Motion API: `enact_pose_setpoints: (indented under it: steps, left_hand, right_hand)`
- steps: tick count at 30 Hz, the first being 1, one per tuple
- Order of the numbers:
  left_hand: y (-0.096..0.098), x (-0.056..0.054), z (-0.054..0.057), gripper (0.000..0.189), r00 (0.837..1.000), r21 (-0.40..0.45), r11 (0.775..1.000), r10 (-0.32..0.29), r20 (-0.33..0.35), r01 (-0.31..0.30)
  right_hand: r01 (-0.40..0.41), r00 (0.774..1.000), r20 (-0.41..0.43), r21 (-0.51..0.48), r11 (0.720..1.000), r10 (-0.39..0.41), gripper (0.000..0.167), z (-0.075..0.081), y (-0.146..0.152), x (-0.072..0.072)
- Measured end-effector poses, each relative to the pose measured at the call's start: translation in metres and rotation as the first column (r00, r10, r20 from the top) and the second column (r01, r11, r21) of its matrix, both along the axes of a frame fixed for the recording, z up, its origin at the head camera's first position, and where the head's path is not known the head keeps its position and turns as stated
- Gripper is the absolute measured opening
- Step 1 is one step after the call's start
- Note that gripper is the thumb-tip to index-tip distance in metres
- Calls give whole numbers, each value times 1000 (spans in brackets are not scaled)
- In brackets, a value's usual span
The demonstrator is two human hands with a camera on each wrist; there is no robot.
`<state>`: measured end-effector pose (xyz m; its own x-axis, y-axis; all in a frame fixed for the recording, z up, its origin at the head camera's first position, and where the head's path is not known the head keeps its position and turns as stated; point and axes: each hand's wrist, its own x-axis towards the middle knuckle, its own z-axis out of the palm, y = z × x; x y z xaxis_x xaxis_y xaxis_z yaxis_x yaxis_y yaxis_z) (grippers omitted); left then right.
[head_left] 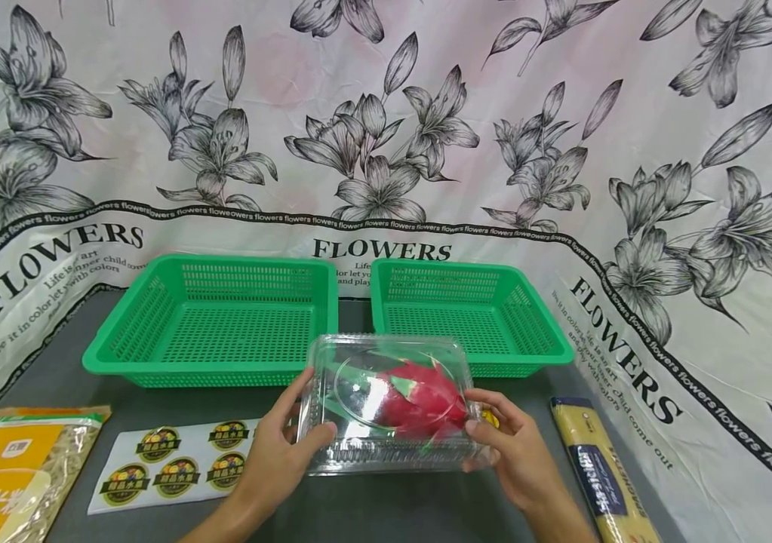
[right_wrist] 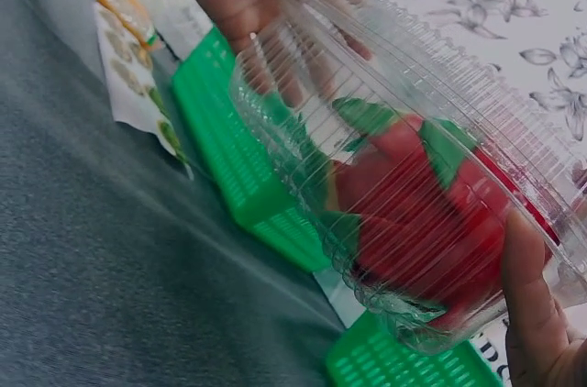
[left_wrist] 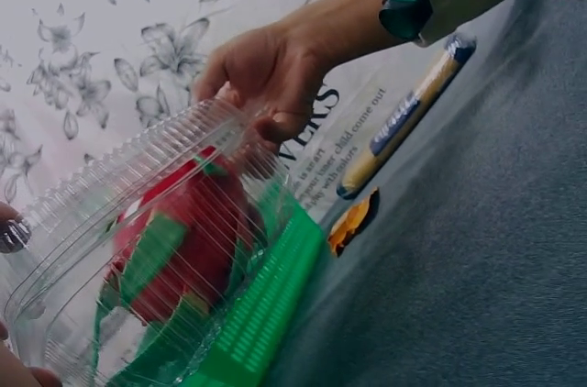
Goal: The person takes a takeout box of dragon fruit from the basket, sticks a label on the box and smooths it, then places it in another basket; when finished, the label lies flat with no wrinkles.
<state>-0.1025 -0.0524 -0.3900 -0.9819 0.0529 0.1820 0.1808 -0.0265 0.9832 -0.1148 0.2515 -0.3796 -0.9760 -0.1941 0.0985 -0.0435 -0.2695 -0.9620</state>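
A clear plastic clamshell box [head_left: 386, 456] is held up off the table between both hands, its lid down. Inside lies a whole red dragon fruit [head_left: 419, 400] with green scales, toward the right end of the box. My left hand [head_left: 280, 452] grips the left end, thumb on the front and fingers behind. On the opposite end, my right hand [head_left: 515, 449] holds the side with thumb and fingers. Both wrist views show the ridged box wall and the dragon fruit [right_wrist: 413, 213] through it.
Two green plastic baskets stand behind, the left basket [head_left: 216, 369] and the right basket [head_left: 528, 362]. A sheet of round stickers [head_left: 192, 431] and a bag of rice noodles [head_left: 19, 475] lie left, a spaghetti packet [head_left: 603, 467] right. A small orange-yellow piece [left_wrist: 353, 222] lies on the table.
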Motion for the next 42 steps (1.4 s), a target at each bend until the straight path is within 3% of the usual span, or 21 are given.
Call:
enact_pose_setpoints:
  steps: [9,23,32,38,42]
  left_hand:
    - [0,7,-8,74,1000,5,1000,2,27,-2]
    - [-1,14,-33,74,997,77,997,-14,81,8]
    - [0,17,-41,74,996,129,991,-39,86,28]
    - [4,23,-44,73,999,83,997,-8,38,5]
    - [5,24,-47,73,998,72,997,-4,63,-1]
  right_hand:
    - [62,997,50,18,998,-63,34,-10,-3,8]
    - [55,998,36,-27,998,-54,36,-42,-7,16]
    - [141,979,141,41,989,-145,35,-42,-10,20]
    - [127,984,121,35,991,-130,36,-44,-5,26]
    - [93,984,146,40,995,-98,34,-45,-3,27]
